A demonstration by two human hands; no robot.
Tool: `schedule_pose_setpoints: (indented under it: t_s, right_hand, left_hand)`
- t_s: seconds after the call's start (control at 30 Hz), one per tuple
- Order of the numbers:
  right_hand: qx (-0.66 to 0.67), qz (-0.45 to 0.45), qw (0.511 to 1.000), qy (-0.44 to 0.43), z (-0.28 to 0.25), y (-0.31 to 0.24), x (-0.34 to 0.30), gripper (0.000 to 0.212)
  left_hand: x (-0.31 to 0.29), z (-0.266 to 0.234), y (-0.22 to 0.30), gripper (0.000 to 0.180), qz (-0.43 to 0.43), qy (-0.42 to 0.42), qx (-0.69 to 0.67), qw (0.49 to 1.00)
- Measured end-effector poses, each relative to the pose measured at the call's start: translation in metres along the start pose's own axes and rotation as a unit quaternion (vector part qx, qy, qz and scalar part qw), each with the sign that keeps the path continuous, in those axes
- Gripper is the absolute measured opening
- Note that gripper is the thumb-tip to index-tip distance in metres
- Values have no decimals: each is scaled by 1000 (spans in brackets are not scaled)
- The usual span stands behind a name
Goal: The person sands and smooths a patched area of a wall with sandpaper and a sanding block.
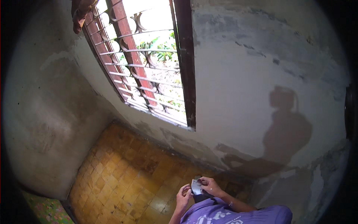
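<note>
In front of my purple shirt (238,215), low in the picture, both my hands are at a small, pale grey flat piece (195,187), slightly curved like a sheet; its exact kind is too small to tell. My right hand (209,186) pinches its right side, fingers bent over the face. Along its left edge, the curled fingers and thumb of my left hand (182,196) close on it. Something dark (201,197) shows just below the piece, between my hands and the shirt.
A barred window (149,67) with a dark wooden frame (185,74) opens onto greenery. Worn, patched walls (231,89) meet a yellow-brown tiled floor (119,175). Brown cloth (81,15) hangs at upper left. Green flowered fabric (44,209) lies at lower left. My shadow (283,130) falls on the wall.
</note>
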State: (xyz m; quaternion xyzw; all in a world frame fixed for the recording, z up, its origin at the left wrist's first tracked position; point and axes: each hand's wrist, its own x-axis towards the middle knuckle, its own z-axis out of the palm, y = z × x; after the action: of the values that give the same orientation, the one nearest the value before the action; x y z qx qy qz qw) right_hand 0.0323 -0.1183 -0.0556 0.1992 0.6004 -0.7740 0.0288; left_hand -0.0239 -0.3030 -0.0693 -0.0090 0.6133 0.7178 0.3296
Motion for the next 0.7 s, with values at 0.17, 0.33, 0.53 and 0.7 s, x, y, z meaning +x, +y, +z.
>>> schedule_pose_setpoints:
  t_s: [0.17, 0.33, 0.53, 0.7]
  right_hand:
    - [-102, -187, 965, 150, -24, -39, 89, 33]
    - [-386, -507, 727, 257, -20, -236, 119, 28]
    - [-604, -514, 307, 526, -9, -403, 94, 42]
    - [-637, -448, 295, 554, -23, -441, 144, 37]
  left_hand:
    - [56, -36, 31, 36, 76, 57, 155, 983]
    - [106, -78, 53, 27, 23, 209, 39, 977]
    - [166, -79, 99, 36, 27, 154, -15, 988]
    - [218, -87, 118, 38, -7, 32, 15, 999]
